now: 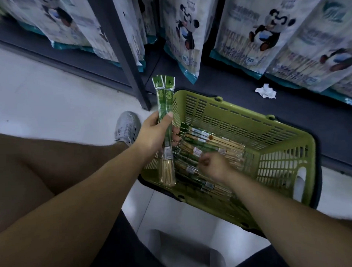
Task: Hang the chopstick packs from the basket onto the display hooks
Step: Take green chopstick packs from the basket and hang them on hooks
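Left hand [154, 133] grips two chopstick packs [165, 121]; right hand [215, 166] pinches basket packs [208, 150].

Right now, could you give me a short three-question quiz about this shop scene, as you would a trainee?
1. True or false: the left hand holds chopstick packs upright.
2. Where is the right hand? A) inside the green basket B) on a shelf C) on the floor
3. What lies on the dark ledge behind the basket?

Key: 1 true. 2 A. 3 a crumpled white paper.
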Demonstrator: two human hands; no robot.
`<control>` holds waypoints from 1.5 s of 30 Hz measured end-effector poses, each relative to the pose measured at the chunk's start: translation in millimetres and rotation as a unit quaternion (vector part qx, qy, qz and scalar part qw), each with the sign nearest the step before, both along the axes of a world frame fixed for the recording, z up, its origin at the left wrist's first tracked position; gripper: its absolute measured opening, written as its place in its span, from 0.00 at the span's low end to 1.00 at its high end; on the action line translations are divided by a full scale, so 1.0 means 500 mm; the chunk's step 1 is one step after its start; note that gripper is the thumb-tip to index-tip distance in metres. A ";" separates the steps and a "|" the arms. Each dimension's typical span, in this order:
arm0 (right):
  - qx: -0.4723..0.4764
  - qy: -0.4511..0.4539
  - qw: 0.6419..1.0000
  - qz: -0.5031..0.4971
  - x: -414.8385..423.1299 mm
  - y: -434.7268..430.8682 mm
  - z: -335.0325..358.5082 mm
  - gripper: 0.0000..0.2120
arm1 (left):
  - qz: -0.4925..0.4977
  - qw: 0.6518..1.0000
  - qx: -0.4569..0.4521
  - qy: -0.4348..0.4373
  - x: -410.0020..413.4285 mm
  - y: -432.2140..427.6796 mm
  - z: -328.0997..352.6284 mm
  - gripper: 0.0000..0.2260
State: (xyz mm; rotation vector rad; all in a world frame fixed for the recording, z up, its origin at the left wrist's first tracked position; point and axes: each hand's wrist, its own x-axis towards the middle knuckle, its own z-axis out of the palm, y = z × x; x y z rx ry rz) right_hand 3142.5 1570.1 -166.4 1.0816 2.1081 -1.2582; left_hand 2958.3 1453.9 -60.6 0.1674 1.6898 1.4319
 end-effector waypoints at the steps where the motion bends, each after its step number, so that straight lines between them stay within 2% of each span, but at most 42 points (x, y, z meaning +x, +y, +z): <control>1: 0.004 -0.023 0.999 0.029 0.015 -0.008 -0.020 0.12 | -0.005 1.000 -0.003 0.011 0.001 0.003 -0.003 0.09; 4: 0.024 -0.074 0.993 0.091 0.049 -0.039 -0.063 0.20 | -0.019 1.000 -0.008 0.019 0.008 0.010 -0.017 0.09; 6: 0.080 -0.079 0.987 0.112 0.063 -0.053 -0.082 0.24 | -0.033 0.999 -0.009 0.020 0.009 0.011 -0.029 0.11; 8: 0.120 -0.064 0.984 0.114 0.069 -0.059 -0.093 0.24 | -0.035 0.999 -0.007 0.018 0.007 0.007 -0.037 0.11; 13: 0.122 -0.057 0.978 0.158 0.060 -0.044 -0.101 0.15 | -0.060 0.998 0.013 -0.008 -0.001 0.000 -0.051 0.06; 17: 0.118 -0.047 0.971 0.204 0.061 -0.038 -0.096 0.15 | -0.075 0.997 0.008 -0.013 0.002 -0.006 -0.062 0.02; 22: 0.104 -0.038 0.969 0.222 0.066 -0.041 -0.093 0.16 | -0.065 0.997 0.001 -0.031 0.004 -0.008 -0.067 0.03; 26: 0.083 -0.059 0.967 0.233 0.056 -0.044 -0.090 0.14 | -0.055 0.998 -0.001 -0.029 0.005 -0.008 -0.068 0.03; 29: 0.090 -0.055 0.963 0.249 0.051 -0.045 -0.091 0.10 | -0.050 0.997 0.007 -0.060 0.003 -0.011 -0.069 0.02; 32: 0.070 -0.054 0.975 0.203 0.064 -0.038 -0.094 0.05 | -0.047 0.994 0.012 -0.095 0.003 -0.015 -0.070 0.06; 35: 0.017 -0.029 0.993 0.110 0.073 -0.016 -0.078 0.03 | -0.050 0.996 0.000 -0.079 0.004 -0.018 -0.072 0.06; 38: -0.012 0.043 0.999 -0.009 0.054 0.010 -0.024 0.10 | -0.045 0.998 -0.019 -0.048 0.009 -0.017 -0.075 0.04; 40: -0.025 0.105 0.991 -0.084 0.026 0.018 0.028 0.09 | -0.049 0.998 -0.029 -0.039 0.014 -0.016 -0.073 0.06; 43: -0.041 0.163 0.979 -0.114 -0.023 0.008 0.113 0.07 | -0.063 0.997 -0.022 -0.040 0.029 -0.007 -0.061 0.13; 45: -0.050 0.199 0.974 -0.099 -0.051 -0.013 0.153 0.12 | -0.049 0.998 -0.011 -0.034 0.040 0.002 -0.058 0.21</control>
